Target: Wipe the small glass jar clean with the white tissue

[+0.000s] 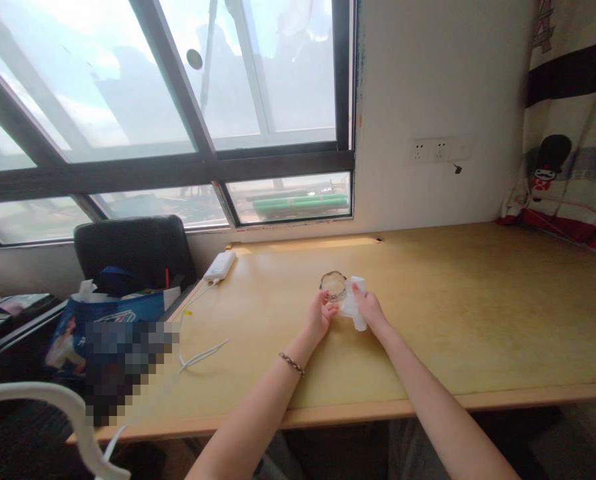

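My left hand [321, 315] is closed on the near side of a round, ring-shaped thing with a dark, segmented rim [333, 273]. It looks like a bracelet, held just above the wooden table [458, 313]. Beside it, my right hand [371, 309] grips a white, soft-looking rolled piece [360, 323], perhaps tissue or thin wrap. A thin, pale flap of this white piece [347, 307] reaches toward the left fingers; whether it touches the ring I cannot tell. A braided bracelet [292, 364] circles my left wrist.
At the table's left edge lies a white power bank [220, 267] with a white cable [203, 355]. A blue bag [113, 320] rests by a black chair [133, 247] to the left. A white curved tube [43, 393] crosses the lower left. Wall sockets [441, 151] are behind the table.
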Motion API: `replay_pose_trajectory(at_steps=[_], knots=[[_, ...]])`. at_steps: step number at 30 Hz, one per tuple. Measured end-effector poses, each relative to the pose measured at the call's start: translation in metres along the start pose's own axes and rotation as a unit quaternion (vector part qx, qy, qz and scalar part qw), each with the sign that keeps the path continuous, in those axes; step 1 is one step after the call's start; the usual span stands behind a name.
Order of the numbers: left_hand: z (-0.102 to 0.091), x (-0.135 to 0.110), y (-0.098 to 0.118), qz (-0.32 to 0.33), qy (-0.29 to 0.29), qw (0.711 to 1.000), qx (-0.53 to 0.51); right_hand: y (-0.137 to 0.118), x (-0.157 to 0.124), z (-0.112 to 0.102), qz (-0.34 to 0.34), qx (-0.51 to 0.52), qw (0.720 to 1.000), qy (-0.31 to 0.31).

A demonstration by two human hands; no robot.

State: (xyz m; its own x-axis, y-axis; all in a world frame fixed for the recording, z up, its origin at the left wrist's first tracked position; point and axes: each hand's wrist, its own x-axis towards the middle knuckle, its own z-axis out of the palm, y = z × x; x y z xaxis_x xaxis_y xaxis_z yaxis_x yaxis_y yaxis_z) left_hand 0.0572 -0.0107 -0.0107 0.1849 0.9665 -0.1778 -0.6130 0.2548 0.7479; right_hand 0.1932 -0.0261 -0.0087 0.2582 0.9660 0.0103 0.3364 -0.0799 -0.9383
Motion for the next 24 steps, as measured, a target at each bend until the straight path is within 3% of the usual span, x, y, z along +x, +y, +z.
replay_pose_trajectory(at_steps=[2, 5, 8, 10, 15, 24], knots=[[-0.004, 0.004, 0.003, -0.010, 0.027, 0.999, -0.014, -0.002, 0.001, -0.005, -0.022, -0.077, 0.993, 0.090], [-0.007, 0.005, 0.004, -0.008, 0.024, 1.000, -0.006, -0.004, -0.001, -0.012, -0.117, -0.146, 0.958, 0.216], [-0.006, 0.003, -0.002, -0.010, -0.003, 0.999, 0.033, -0.009, -0.008, -0.017, -0.219, -0.154, 0.920, 0.286], [-0.004, 0.001, -0.006, -0.002, -0.027, 0.996, 0.080, -0.011, -0.014, -0.018, -0.264, -0.174, 0.907, 0.278], [0.000, -0.004, -0.011, 0.023, -0.067, 0.983, 0.167, -0.013, -0.021, -0.014, -0.322, -0.246, 0.896, 0.182], [0.002, -0.006, -0.004, 0.069, 0.007, 0.982, 0.176, -0.017, -0.022, -0.004, -0.367, -0.284, 0.880, 0.103]])
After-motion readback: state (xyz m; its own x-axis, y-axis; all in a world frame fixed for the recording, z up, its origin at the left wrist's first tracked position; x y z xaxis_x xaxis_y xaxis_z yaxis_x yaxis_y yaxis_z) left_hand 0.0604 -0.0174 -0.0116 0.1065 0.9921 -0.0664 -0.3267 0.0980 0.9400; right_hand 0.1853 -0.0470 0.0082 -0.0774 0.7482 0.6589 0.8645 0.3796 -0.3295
